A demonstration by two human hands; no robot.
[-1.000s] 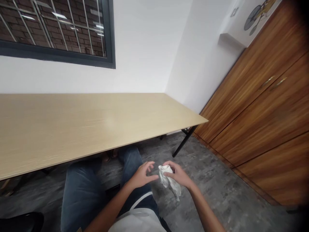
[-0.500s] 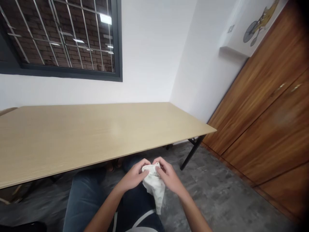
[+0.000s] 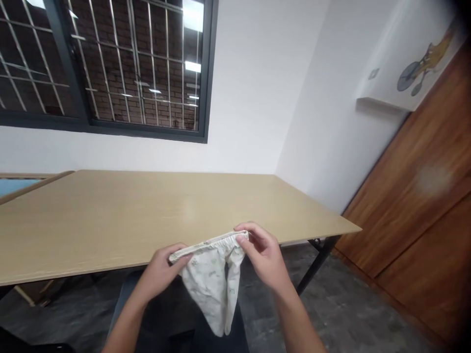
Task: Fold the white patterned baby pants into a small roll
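Note:
A small pair of white baby pants (image 3: 209,279) with a faint green print hangs between my hands, its gathered elastic waistband stretched nearly straight. My left hand (image 3: 164,267) pinches the left end of the waistband between thumb and fingers. At the right end, my right hand (image 3: 263,250) grips the band, thumb in front and fingers behind. The legs of the pants dangle over my lap, beside the table's near edge. Folds partly hide the shape of the two legs.
A long wooden-topped table (image 3: 147,211) stands in front of me, with a black metal leg (image 3: 318,264) at right. Behind it are a white wall and a barred window (image 3: 147,73). A brown wooden cabinet (image 3: 423,220) stands on the right. Another light blue surface (image 3: 16,186) shows at far left.
My hands have moved apart, pulling the bunched waistband out wide. The pants have come up nearer the table edge and spread open. The camera view has shifted left.

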